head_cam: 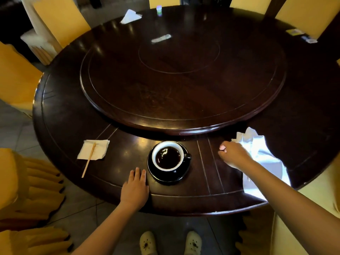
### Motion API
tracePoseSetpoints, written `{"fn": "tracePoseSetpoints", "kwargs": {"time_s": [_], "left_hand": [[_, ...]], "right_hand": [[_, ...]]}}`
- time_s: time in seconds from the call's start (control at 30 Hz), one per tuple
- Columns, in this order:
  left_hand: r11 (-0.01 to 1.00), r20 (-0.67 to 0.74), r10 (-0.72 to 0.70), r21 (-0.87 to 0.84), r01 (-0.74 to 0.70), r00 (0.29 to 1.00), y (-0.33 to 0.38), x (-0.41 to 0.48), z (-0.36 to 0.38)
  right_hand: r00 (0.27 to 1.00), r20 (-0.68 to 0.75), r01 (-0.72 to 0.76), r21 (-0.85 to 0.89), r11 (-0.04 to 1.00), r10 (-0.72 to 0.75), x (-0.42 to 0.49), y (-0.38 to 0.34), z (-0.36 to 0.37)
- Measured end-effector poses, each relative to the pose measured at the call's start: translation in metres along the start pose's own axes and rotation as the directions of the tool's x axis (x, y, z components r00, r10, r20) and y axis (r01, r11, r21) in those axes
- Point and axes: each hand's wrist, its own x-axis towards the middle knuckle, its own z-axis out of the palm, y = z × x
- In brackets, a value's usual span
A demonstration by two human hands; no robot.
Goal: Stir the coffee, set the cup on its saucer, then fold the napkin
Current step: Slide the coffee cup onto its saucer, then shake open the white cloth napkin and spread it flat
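Note:
A black cup (168, 156) with a white inside holds dark coffee and stands on its black saucer (166, 176) near the table's front edge. My left hand (135, 187) lies flat on the table just left of the saucer, fingers together, holding nothing. My right hand (233, 154) is to the right of the cup, fingers curled on the edge of a white napkin (257, 150) that lies crumpled and spread on the table. A wooden stirrer (89, 160) rests on a small folded white napkin (93, 150) at the left.
The dark round table (73, 126) has a large raised turntable (184, 80) in its middle. Another white napkin (130, 16), a small bottle (159, 10) and a flat remote-like object (161, 38) lie at the far side. Yellow-covered chairs (18, 80) ring the table.

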Motion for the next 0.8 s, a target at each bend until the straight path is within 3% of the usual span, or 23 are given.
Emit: {"fn": "tracePoseSetpoints", "kwargs": {"time_s": [0.07,0.13,0.2,0.27,0.33,0.47,0.57,0.67,0.73,0.8], "left_hand": [[0.998,0.049,-0.037,0.054,0.034,0.998,0.009,-0.009,0.0],[0.993,0.054,-0.064,0.103,0.058,0.997,0.021,-0.02,-0.002],[0.99,-0.025,0.005,0.144,-0.001,1.0,0.035,-0.032,-0.005],[0.989,-0.02,0.114,0.093,-0.112,0.993,0.056,-0.04,-0.006],[0.968,-0.049,0.249,0.019,-0.248,0.967,0.08,-0.041,-0.004],[0.859,-0.203,0.488,-0.061,-0.509,0.849,0.135,-0.033,-0.004],[0.836,-0.12,0.54,-0.04,-0.547,0.833,0.164,-0.022,0.003],[0.833,-0.138,0.548,0.007,-0.553,0.825,0.178,-0.012,0.014],[0.861,-0.17,0.492,-0.049,-0.506,0.854,0.189,-0.008,0.012],[0.867,-0.132,0.384,-0.288,-0.406,0.914,0.201,-0.002,0.0]], "right_hand": [[0.984,-0.148,-0.115,-0.076,0.99,0.103,-0.003,0.023,-0.008],[0.939,-0.309,-0.166,-0.016,0.986,0.153,-0.009,0.042,-0.011],[0.865,-0.464,-0.154,0.113,0.982,0.19,-0.018,0.056,-0.011],[0.803,-0.531,-0.198,0.192,0.961,0.271,-0.025,0.067,-0.011],[0.807,-0.472,-0.298,0.193,0.935,0.355,-0.026,0.079,-0.01],[0.921,-0.143,-0.368,-0.014,0.93,0.362,-0.025,0.096,0.005],[0.924,-0.194,-0.343,-0.035,0.939,0.33,-0.031,0.097,0.018],[0.94,-0.185,-0.312,-0.12,0.942,0.288,-0.038,0.095,0.022],[0.951,-0.177,-0.256,0.016,0.967,0.255,-0.042,0.096,0.022],[0.961,-0.167,-0.174,0.254,0.952,0.22,-0.049,0.098,0.022]]}}
